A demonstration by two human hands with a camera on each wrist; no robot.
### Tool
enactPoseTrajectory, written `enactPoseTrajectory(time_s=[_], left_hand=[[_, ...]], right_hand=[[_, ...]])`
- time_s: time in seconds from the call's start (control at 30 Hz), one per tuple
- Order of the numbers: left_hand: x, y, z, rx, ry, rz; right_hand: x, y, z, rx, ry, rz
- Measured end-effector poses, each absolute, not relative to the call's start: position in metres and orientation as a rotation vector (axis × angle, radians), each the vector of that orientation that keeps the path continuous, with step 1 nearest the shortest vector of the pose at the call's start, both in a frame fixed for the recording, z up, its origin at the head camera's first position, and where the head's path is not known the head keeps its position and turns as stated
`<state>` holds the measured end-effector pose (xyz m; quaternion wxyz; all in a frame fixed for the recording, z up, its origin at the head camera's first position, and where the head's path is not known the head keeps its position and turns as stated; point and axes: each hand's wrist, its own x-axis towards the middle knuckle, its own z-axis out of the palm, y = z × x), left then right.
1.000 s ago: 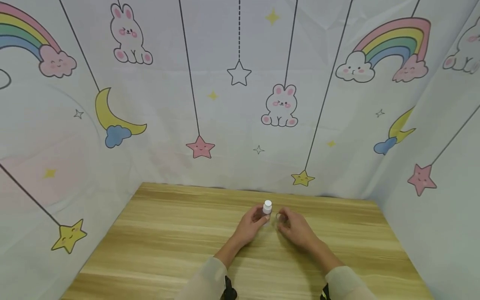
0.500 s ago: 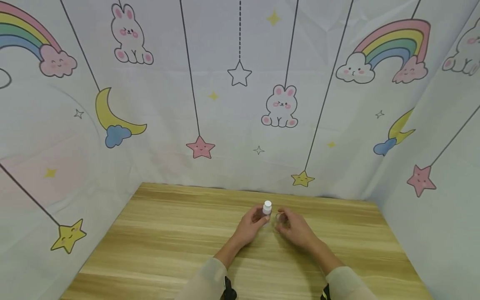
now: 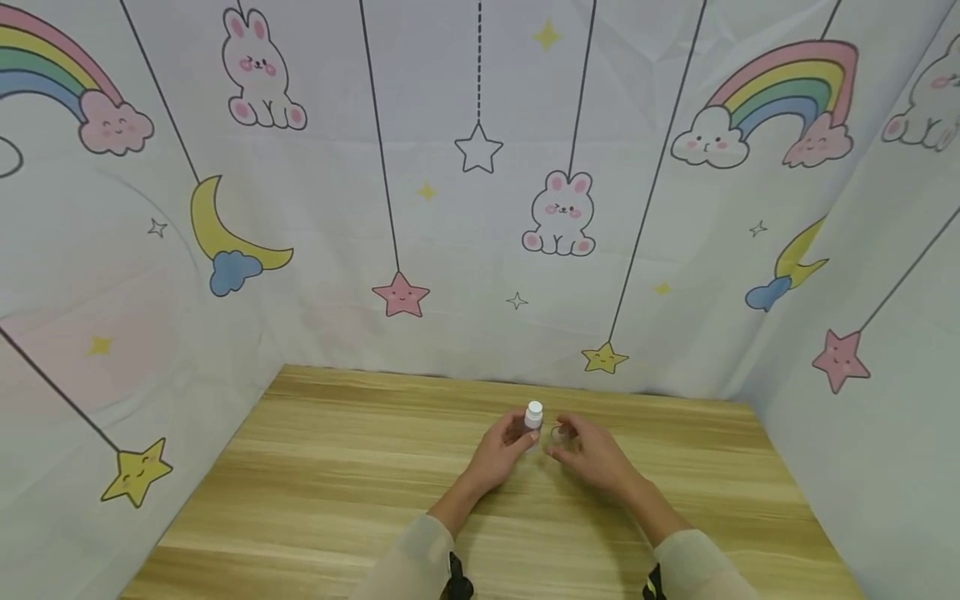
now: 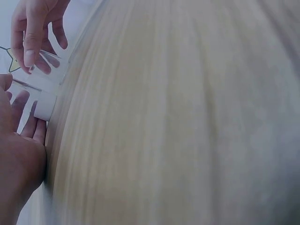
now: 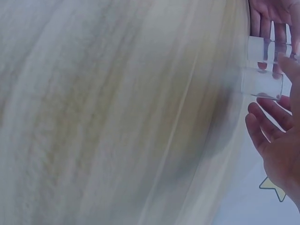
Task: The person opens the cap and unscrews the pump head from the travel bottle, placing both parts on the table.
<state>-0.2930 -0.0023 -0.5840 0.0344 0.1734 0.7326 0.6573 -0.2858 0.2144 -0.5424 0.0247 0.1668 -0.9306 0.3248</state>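
In the head view, my left hand (image 3: pixel 498 454) grips a small bottle (image 3: pixel 533 414) with a white cap, held upright. The left wrist view shows a white lower part of the bottle (image 4: pixel 45 105) close to the tabletop, with a clear part above it. To its right, my right hand (image 3: pixel 594 454) has its thumb and fingers spread loosely about a small clear cup (image 3: pixel 558 434). In the right wrist view, that clear cup (image 5: pixel 263 83) lies between thumb and forefinger, and the other fingers are apart from it. Whether a fingertip still touches the cup is hard to see.
A wood-grain table (image 3: pixel 360 467) spreads under both hands. White cloth walls (image 3: pixel 480 225) printed with rabbits, stars, moons and rainbows stand along its back and both sides.
My right thumb has moved slightly left and away from the forefinger, so the hand around the clear cup has widened. My left hand and the bottle have stayed in place.
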Motion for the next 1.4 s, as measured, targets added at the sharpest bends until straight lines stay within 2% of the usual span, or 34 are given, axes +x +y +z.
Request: enactPoseTrajectory(time_s=[0.8, 1.4], left_hand=[[-0.293, -0.006, -0.584, 0.534, 2.244, 2.026], [-0.293, -0.003, -0.583, 0.571, 2.265, 2.005]], right_hand=[[-0.283, 0.213, -0.529, 0.467, -2.841, 1.051], [-0.286, 0.202, -0.516, 0.534, -2.756, 1.034]])
